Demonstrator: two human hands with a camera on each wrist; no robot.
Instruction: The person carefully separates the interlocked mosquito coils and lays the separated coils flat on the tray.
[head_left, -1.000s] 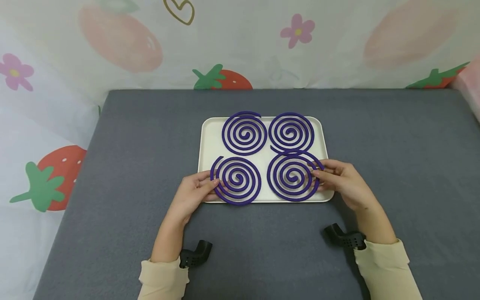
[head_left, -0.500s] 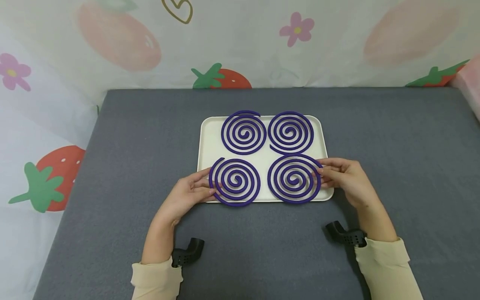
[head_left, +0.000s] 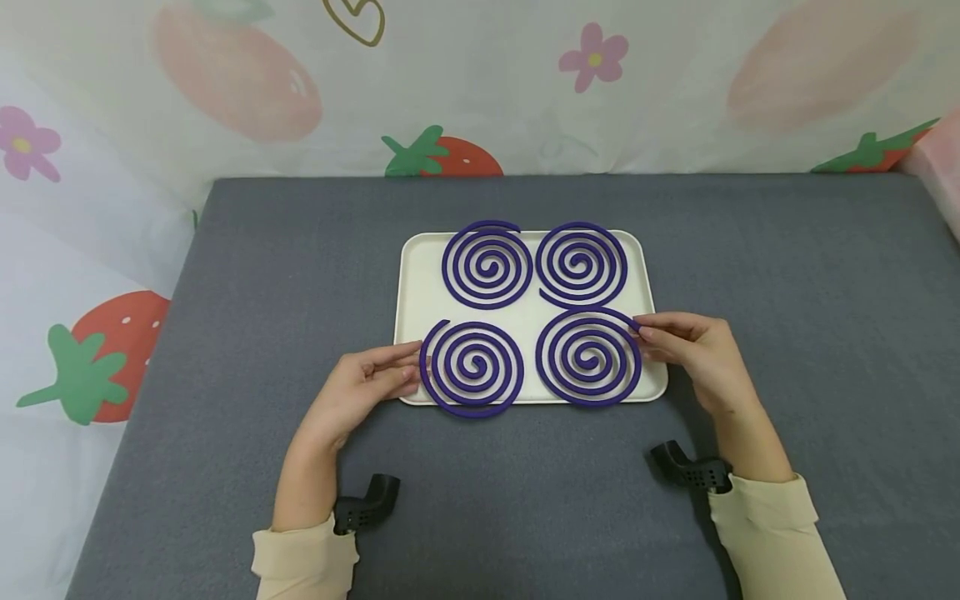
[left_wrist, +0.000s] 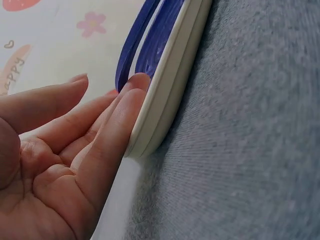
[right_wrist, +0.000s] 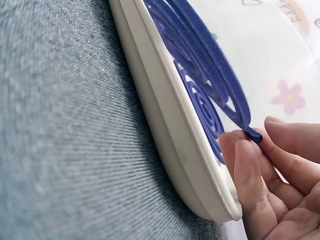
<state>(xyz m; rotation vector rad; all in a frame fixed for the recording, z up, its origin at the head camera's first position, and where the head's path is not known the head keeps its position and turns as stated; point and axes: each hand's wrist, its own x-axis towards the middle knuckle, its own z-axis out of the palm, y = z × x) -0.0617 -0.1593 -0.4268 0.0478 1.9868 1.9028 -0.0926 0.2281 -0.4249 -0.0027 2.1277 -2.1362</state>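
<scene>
Several purple mosquito coils lie on a white rectangular tray [head_left: 411,283] in the head view. The front left coil [head_left: 512,367] overhangs the tray's front rim. Beside it is my left hand [head_left: 367,383], its fingertips at the coil's outer edge and the tray's rim. The left wrist view shows that thumb [left_wrist: 60,97] held apart from the fingers. At the front right coil [head_left: 542,358] is my right hand [head_left: 693,354]. In the right wrist view the coil's outer end [right_wrist: 254,134] rests against the fingers, with the thumb [right_wrist: 290,135] apart from it.
Two more coils, back left [head_left: 447,267] and back right [head_left: 621,262], lie on the tray and reach its far rim. Grey cloth [head_left: 300,275] covers the table. A printed curtain [head_left: 480,75] hangs behind. Black wrist mounts [head_left: 367,504] sit at both wrists.
The front right coil has shifted toward the person, off the back right coil. My left hand has drawn back leftward from the front left coil, and its thumb has come off it.
</scene>
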